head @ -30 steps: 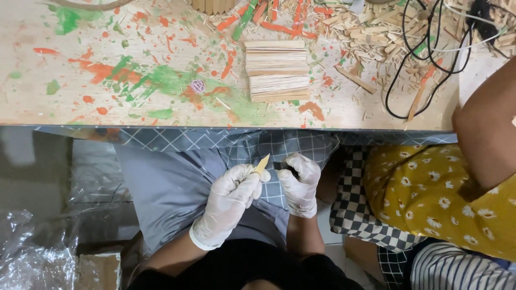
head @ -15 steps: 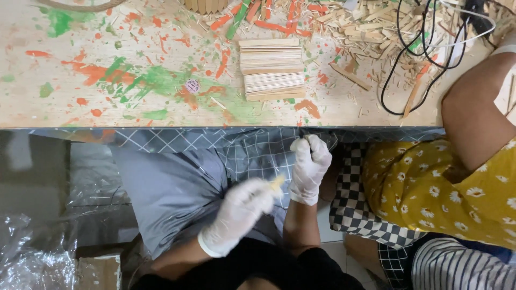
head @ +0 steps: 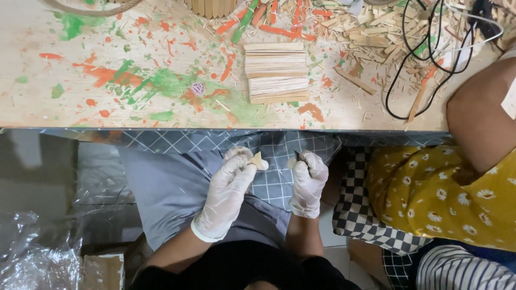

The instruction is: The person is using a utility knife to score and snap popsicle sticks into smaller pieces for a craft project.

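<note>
Head view, looking down over the lap. Left hand [head: 228,185], in a white glove, is curling its fingers closed around a small pale wooden piece [head: 258,160], the piece's tip showing just past the thumb. Right hand [head: 307,180], also gloved white, is closing into a fist around a small dark tool [head: 297,156]; only the tool's top end is showing, so its kind cannot be told. The two hands are sitting near each other but apart, both below the bench edge and above the lap. A grey cloth [head: 166,188] and a blue checked cloth [head: 274,156] are covering the person's legs under the hands.

The bench [head: 64,64], pale wood splashed with orange and green paint, is running across the top of the view. A stack of flat wooden sticks [head: 277,72] is lying on it, directly beyond the hands. Loose wood offcuts [head: 376,37] are piling up to the right of the stack, with black cables [head: 424,64] looping over them. Another person in a yellow flowered garment [head: 435,193] is sitting at the right. Clear plastic sheeting [head: 32,252] is lying at lower left.
</note>
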